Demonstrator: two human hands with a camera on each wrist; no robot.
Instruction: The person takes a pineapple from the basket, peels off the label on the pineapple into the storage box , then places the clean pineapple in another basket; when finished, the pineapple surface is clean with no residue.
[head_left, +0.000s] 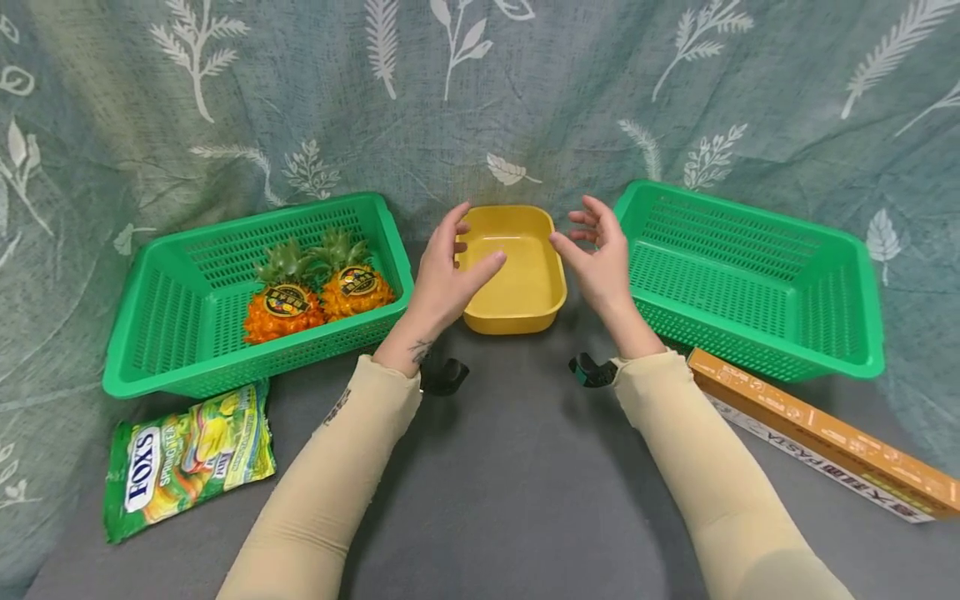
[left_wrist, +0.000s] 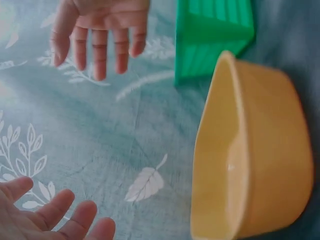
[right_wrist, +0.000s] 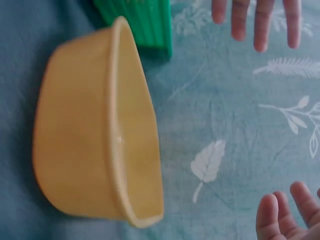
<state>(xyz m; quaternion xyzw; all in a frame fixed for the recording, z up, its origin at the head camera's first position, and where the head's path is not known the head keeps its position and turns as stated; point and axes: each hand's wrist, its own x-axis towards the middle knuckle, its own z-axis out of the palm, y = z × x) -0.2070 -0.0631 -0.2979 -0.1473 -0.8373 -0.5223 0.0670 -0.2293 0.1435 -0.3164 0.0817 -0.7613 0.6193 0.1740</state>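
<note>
Between my two hands stands a yellow square tub [head_left: 517, 283] with nothing in it. My left hand [head_left: 453, 271] hovers over its left rim, fingers loosely bent, holding nothing. Over the right rim my right hand [head_left: 597, 254] is raised the same way, thumb and fingers apart. In the left wrist view the tub [left_wrist: 272, 145] stands apart from the left fingers [left_wrist: 82, 217]. The right wrist view shows the tub's side [right_wrist: 75, 130], with the right fingers [right_wrist: 295, 205] away from it.
A green basket [head_left: 153, 333] on the left holds two small pineapples [head_left: 285, 304]. Another green basket [head_left: 750, 267] stands at the right. A Fox's candy bag [head_left: 191, 454] lies at front left, an orange pasta box [head_left: 817, 433] at front right. A patterned curtain [head_left: 555, 100] hangs behind.
</note>
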